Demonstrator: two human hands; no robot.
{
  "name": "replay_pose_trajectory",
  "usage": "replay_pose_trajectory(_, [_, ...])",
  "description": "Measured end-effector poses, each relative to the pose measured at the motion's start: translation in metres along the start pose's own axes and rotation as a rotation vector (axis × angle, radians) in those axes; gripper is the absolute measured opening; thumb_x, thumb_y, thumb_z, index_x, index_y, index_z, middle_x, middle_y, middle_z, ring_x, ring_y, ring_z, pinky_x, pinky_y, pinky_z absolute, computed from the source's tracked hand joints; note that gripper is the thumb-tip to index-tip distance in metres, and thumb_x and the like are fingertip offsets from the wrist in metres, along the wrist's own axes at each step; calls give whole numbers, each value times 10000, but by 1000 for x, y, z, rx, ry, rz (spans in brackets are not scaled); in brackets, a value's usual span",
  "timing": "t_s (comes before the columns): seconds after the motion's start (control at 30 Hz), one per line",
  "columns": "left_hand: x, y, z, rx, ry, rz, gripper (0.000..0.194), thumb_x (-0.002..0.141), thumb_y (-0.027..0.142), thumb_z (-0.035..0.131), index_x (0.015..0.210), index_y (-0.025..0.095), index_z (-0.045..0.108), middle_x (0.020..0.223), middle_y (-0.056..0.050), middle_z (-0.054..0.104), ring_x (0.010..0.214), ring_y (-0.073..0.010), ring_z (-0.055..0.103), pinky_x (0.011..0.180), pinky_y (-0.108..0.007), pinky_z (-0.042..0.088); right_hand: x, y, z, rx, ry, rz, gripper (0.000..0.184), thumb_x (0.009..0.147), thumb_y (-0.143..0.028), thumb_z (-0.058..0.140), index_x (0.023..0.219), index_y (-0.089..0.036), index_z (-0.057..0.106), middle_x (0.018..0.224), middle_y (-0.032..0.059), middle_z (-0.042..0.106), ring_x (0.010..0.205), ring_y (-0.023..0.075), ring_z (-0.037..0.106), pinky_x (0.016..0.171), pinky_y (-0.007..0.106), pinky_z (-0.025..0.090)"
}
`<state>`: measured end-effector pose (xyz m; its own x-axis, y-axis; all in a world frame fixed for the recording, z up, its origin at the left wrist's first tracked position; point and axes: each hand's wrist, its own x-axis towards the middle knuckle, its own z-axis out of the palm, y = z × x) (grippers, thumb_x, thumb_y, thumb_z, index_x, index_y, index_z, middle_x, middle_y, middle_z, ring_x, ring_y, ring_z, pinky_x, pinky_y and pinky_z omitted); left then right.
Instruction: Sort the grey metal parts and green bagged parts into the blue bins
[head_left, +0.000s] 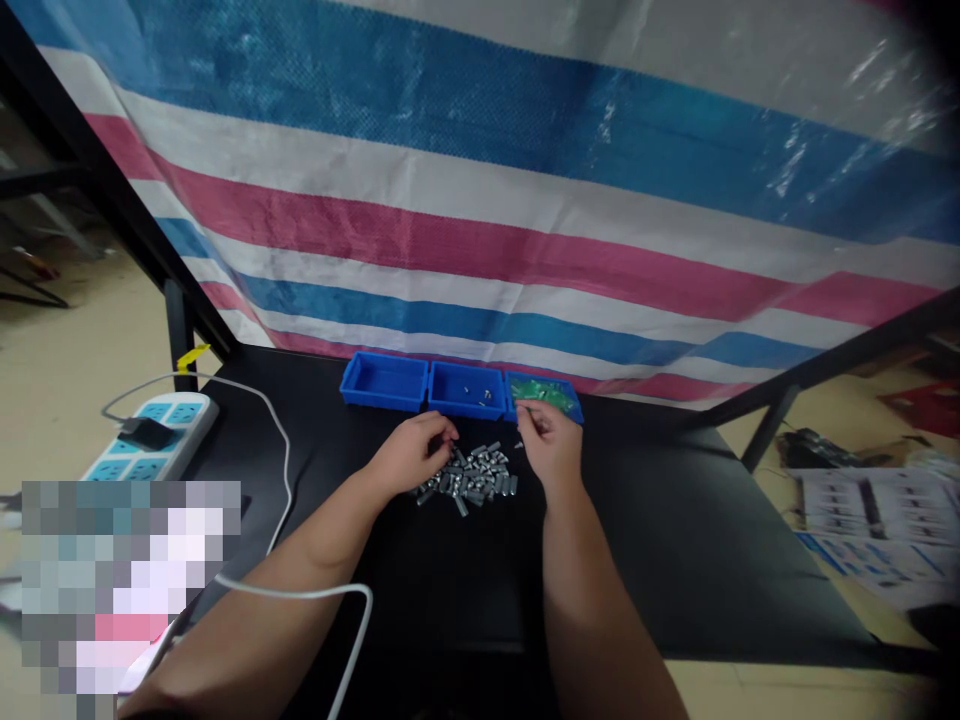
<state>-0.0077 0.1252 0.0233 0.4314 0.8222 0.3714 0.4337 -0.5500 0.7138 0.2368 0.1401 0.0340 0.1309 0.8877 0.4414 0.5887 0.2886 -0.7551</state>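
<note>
A pile of small grey metal cylinders (472, 478) lies on the black table, some pieces shiny. My left hand (414, 452) is at the pile's upper left edge, fingers curled toward the thumb; whatever is between the fingertips is too small to make out. To the right of the pile, my right hand (553, 445) has its thumb and forefinger pinched together before the right blue bin (576, 408), which holds green material (541, 392). Any piece in that pinch is hidden. The middle blue bin (450, 378) contains a few small metal pieces (486, 396).
A left blue bin (386, 380) stands beside the others at the table's back edge. On the left are a white power strip (196, 412) with a black plug (146, 433) and a white cable (283, 450) crossing over my left forearm. A striped sheet (480, 230) hangs behind.
</note>
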Motion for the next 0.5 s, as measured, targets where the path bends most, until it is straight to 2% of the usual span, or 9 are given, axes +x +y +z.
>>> replay_pose_trajectory(0.1, [0,0,0,-4,-1,-6,187,809,70,553,925,192,635,884,-29,629,836,-168,606,771,-287,480,5,7,-14,-85,-99,69,252,878,-396,617,887,-183,749,597,5,659,558,156,653,547,234,486])
replay_pose_trajectory(0.23, [0,3,-1,-9,3,-17,175,823,85,553,931,190,643,882,-32,632,823,-164,607,761,-284,484,7,21,-29,-147,-253,220,234,851,-406,634,851,-196,737,623,13,696,567,154,672,564,226,509])
replay_pose_trajectory(0.33, [0,3,-2,-16,28,-9,155,836,99,551,922,187,646,876,-34,632,822,-162,607,760,-282,484,6,29,-34,-132,-418,382,255,833,-425,660,922,-204,749,664,21,720,505,134,638,445,202,480])
replay_pose_trajectory(0.43, [0,3,-2,-25,49,0,154,836,102,552,923,185,647,872,-36,635,828,-164,607,768,-287,484,5,33,-32,-81,-447,504,273,798,-403,706,979,-202,743,669,19,718,450,115,596,351,178,439])
replay_pose_trajectory(0.5, [0,2,-1,-28,51,-1,157,834,104,552,926,185,649,872,-36,638,830,-165,609,770,-290,485,4,35,-27,-53,-432,533,256,751,-366,755,933,-187,735,627,16,701,434,114,587,339,176,448])
